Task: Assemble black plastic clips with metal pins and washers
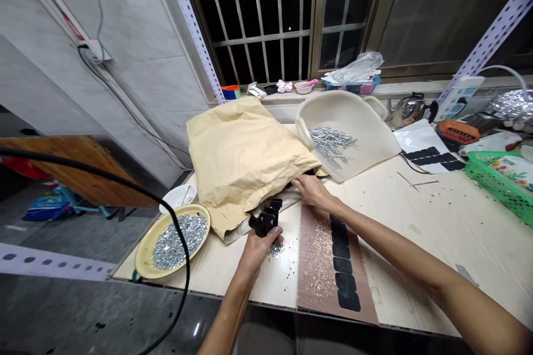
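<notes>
My left hand (259, 249) is closed around several black plastic parts (266, 219), held just above the table near its front. My right hand (313, 191) reaches to the lower right opening of a large tan paper sack (245, 150); its fingertips are partly hidden at the dark mouth, so what they grip cannot be made out. Under and beside my left hand lies a small pile of tiny metal pieces (275, 250). A brown board (312, 283) with a row of black rounded-square pads (342, 265) lies below my right forearm.
At left, a yellow bowl (144, 249) holds many small metal nuts, with a white bowl (183, 195) behind it. A white scoop (370, 138) holds metal pins (333, 144). A green basket (491, 177) stands right. A black cable (183, 244) hangs across the left foreground.
</notes>
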`<state>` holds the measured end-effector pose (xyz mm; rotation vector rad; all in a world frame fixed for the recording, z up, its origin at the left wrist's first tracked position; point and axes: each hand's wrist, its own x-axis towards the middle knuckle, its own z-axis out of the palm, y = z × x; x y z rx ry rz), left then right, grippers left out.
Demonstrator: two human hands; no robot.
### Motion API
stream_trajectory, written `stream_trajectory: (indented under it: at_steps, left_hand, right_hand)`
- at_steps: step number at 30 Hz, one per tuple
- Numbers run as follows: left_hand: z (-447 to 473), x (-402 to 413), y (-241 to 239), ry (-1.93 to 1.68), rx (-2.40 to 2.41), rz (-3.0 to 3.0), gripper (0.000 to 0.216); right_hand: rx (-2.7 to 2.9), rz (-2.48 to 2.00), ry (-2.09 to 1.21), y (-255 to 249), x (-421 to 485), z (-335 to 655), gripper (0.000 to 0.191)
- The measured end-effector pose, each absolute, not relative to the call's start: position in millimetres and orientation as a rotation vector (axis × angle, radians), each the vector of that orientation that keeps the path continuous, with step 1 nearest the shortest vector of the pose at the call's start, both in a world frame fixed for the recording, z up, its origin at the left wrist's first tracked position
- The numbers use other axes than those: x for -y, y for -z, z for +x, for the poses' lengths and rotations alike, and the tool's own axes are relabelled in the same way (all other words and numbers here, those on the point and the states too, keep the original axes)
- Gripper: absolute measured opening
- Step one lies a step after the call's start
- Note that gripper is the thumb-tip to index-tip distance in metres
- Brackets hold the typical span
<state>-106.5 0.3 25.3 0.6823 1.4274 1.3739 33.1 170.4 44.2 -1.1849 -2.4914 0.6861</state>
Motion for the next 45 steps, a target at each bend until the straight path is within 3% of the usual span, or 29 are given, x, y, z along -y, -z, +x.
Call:
stream_trajectory:
  at_steps: [2, 6, 13, 17, 20, 25, 29, 33, 37, 45]
  left_hand:
    - [-105, 1, -29, -1.310, -1.211, 0.517, 0.024]
    - [-103, 3, -38, -1.327, -0.955, 0.310, 0.031]
    - [-112, -1, -32, -1.412, -0.917, 0.084, 0.024]
    - [-99, -9, -32, -1.468, -0.983, 0.087, 0.020]
    - [-75, -22, -38, -1.536, -1.012, 0.120, 0.021]
    - [-48, -42, -47, -1.692, -0.954, 0.184, 0.026]
    - [-55, -49, -45, -1.573, -1.056, 0.175, 0.026]
    - [-60, -55, -40, -1.560, -1.119, 0.288, 0.033]
    - [-54, -62, -35, -1.549, -1.168, 0.461, 0.042]
    - [-64, -62, -19, -1.436, -1.523, 0.651, 0.028]
  right_hand:
    - [2.525, -1.350, -0.402, -39, -187, 26, 0.023]
    - [2.593, -1.385, -0.357, -32, -199, 11, 0.030]
    - [2.681, -1.240, -0.298, -52, -167, 34, 0.029]
    - [2.256, -0.991, -0.458, -74, -128, 61, 0.016]
    - [1.861, -0.867, -0.696, -78, -97, 63, 0.019]
    - [1.985, -0.775, -0.805, -61, -71, 58, 0.018]
    - [2.190, -0.715, -0.790, -55, -120, 82, 0.020]
    - [2.183, -1.396, -0.361, -50, -226, 120, 0.033]
    - [2.194, -1.591, -0.235, -35, -302, 137, 0.025]
    - [2.213, -1.645, -0.205, -22, -323, 130, 0.028]
